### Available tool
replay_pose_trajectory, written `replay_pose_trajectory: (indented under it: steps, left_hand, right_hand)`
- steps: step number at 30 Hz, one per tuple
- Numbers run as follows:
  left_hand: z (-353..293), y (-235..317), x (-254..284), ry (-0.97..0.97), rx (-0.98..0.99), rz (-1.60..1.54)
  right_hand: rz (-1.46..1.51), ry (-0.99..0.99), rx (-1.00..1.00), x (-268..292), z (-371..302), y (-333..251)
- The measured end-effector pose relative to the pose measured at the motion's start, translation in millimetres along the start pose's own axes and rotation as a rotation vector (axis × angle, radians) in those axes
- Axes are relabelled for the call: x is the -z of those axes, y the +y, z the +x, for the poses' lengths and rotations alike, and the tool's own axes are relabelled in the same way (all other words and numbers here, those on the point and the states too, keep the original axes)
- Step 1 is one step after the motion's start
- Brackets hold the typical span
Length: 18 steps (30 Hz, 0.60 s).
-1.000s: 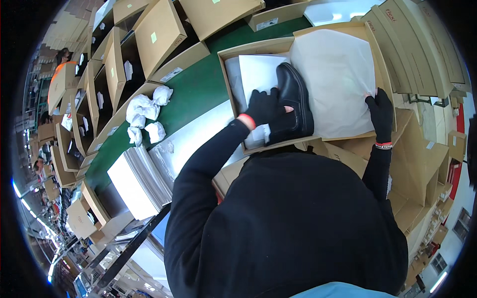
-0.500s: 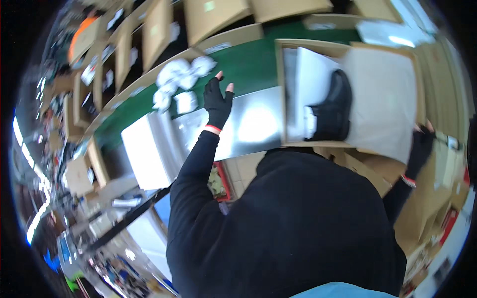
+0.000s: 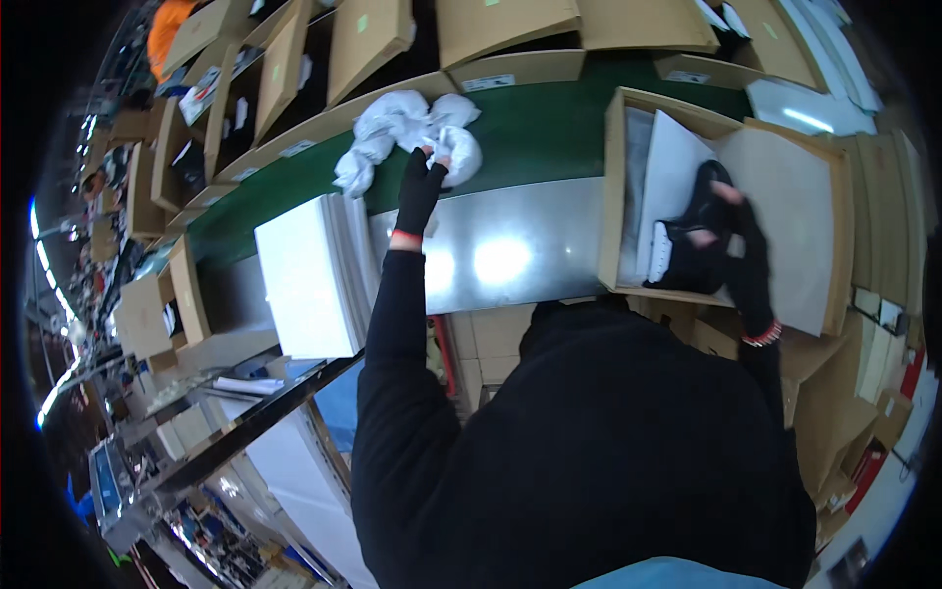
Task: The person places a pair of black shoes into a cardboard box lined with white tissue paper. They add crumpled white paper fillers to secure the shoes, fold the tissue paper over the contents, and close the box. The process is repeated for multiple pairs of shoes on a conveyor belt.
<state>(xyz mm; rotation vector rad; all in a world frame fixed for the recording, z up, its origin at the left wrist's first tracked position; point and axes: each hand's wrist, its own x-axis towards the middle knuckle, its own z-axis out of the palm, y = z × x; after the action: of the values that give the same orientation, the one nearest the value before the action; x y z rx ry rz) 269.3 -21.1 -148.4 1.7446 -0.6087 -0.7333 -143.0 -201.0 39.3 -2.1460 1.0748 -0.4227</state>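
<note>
My left hand point(image 3: 422, 191), in a black fingerless glove, reaches forward to several crumpled white paper wads point(image 3: 391, 120). Its fingertips close on the edge of the nearest wad. On the right, an open cardboard shoebox point(image 3: 613, 196) holds a black boot point(image 3: 687, 257) lying on white paper. My right hand point(image 3: 748, 240), gloved the same way and slightly blurred, grips the boot around its upper part, thumb and fingers on either side. A white sheet point(image 3: 677, 152) stands up inside the box to the boot's left, and pale lining paper point(image 3: 790, 231) is folded out over its right side.
A stack of white sheets point(image 3: 309, 280) lies left of the shiny metal plate point(image 3: 510, 231). Beyond runs a green belt point(image 3: 540, 123), with open cardboard boxes point(image 3: 510, 25) lined along its far side. Flattened cardboard point(image 3: 888, 196) stands at the far right.
My right hand has moved from the box's outer right edge onto the boot. My left hand has gone forward to the paper wads and closed on one. The view has shifted somewhat.
</note>
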Motion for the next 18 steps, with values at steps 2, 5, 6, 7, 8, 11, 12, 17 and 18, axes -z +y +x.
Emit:
replay_pose_trajectory:
  steps: [2,5,6,7,8,11,12,17,18]
  left_hand:
    - [-44.0,65.6,-44.5,-0.263,0.099,-0.3]
    - [-108.8,129.5,-107.6,-0.456,0.118,-0.367]
    - [-119.0,130.8,-123.8,-0.534,0.041,-0.306]
    - [-125.5,132.8,-137.4,-0.62,-0.041,-0.243]
    - [-133.4,143.1,-145.5,-0.658,-0.048,-0.236]
    - [-147.4,162.2,-158.2,-0.567,-0.288,0.106]
    - [-148.2,167.4,-164.1,-0.484,-0.515,0.325]
    - [-142.2,171.3,-207.6,-0.276,-0.814,0.346]
    - [-144.0,185.0,-214.5,-0.462,-0.693,0.357]
  right_hand:
    - [0.165,-0.161,0.179,-24.6,-4.0,-0.8]
    - [0.427,-0.398,0.212,-56.0,-9.9,-11.7]
    - [0.321,-0.413,0.203,-57.5,-13.6,-20.0]
    - [0.64,-0.438,0.018,-64.4,-13.4,-16.3]
    - [0.591,-0.325,0.077,-64.3,-10.3,-9.4]
    - [0.287,-0.083,0.224,-56.7,-15.8,22.0]
    - [0.161,-0.02,0.264,-51.8,-19.9,31.9]
    - [-0.19,-0.046,0.237,-17.0,-28.0,46.6]
    - [-0.193,-0.037,0.232,-12.4,-30.2,50.8]
